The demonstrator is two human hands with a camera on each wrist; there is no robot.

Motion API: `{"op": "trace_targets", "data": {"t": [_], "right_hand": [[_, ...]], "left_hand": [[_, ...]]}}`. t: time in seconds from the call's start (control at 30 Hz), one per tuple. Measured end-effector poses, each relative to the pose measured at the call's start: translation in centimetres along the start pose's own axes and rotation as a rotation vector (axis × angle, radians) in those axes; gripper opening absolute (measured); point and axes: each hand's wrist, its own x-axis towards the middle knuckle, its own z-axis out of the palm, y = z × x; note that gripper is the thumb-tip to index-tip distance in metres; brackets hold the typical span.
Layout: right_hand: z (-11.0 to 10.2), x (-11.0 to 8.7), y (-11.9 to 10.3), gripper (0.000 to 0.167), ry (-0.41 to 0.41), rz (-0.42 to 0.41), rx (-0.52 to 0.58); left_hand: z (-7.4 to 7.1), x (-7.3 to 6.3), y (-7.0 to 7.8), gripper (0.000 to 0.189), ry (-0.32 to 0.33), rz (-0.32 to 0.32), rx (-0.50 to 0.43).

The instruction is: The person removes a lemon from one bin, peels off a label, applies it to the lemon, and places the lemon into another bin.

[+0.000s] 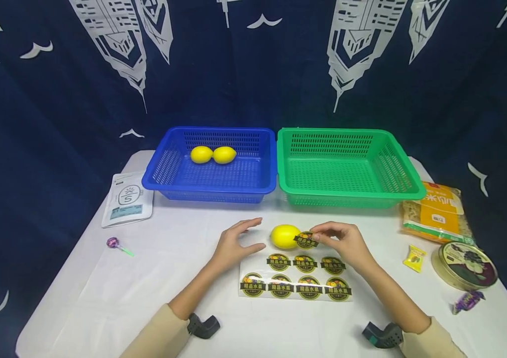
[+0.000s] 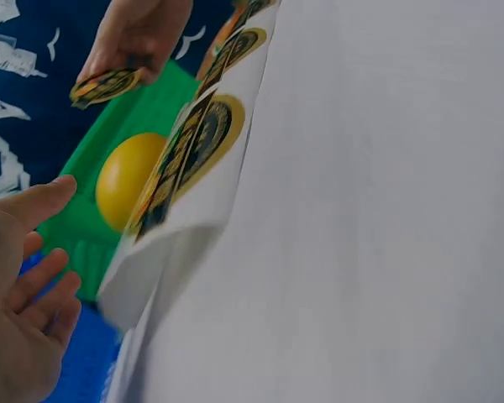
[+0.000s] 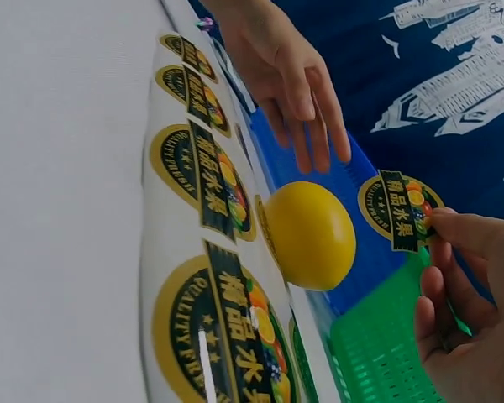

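Note:
My right hand [image 1: 340,242] pinches a round black-and-gold sticker [image 3: 398,210] by its edge, between thumb and fingertips. Just left of that sticker, a yellow lemon [image 1: 284,236] lies on the white table at the back edge of the sticker sheet [image 1: 295,272]. On the lemon's other side is my left hand [image 1: 232,248], thumb and fingers spread apart and nothing held. Two rows of the same fruit-label stickers show on the sheet, whose near corner curls up in the left wrist view.
Behind the hands stand a blue basket [image 1: 208,189] with two lemons [image 1: 213,154] and a green basket [image 1: 352,194]. On the left lie a white pouch [image 1: 129,199] and a lollipop [image 1: 113,242]. To the right are a grain bag [image 1: 437,211], a round tin [image 1: 463,265] and wrapped candies [image 1: 414,258].

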Motion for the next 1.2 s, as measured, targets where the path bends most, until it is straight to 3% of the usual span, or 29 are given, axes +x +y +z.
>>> {"op": "trace_targets", "data": {"t": [0.2,0.37,0.5,0.77,1.2], "right_hand": [[0.4,1.2,0.6,0.021,-0.073,0.081,0.023],[1.3,2.1,0.6,0.022,-0.106,0.127,0.003],[1.9,2.7,0.4,0.022,-0.128,0.136,0.001],[2.6,3.6,0.6,0.022,-0.109,0.111,-0.022],[3.3,3.9,1.5,0.017,-0.039,0.086,-0.062]], "left_hand": [[2.9,1.7,-1.1,0.071,-0.093,-0.009,-0.073],[4.0,2.0,-1.7,0.074,-0.122,-0.019,-0.056],[4.4,2.3,-1.9,0.07,-0.124,-0.022,-0.045],[4.5,2.5,-1.6,0.065,-0.14,-0.038,-0.148],[4.7,2.5,-2.0,0.065,-0.138,-0.053,-0.158]]}}
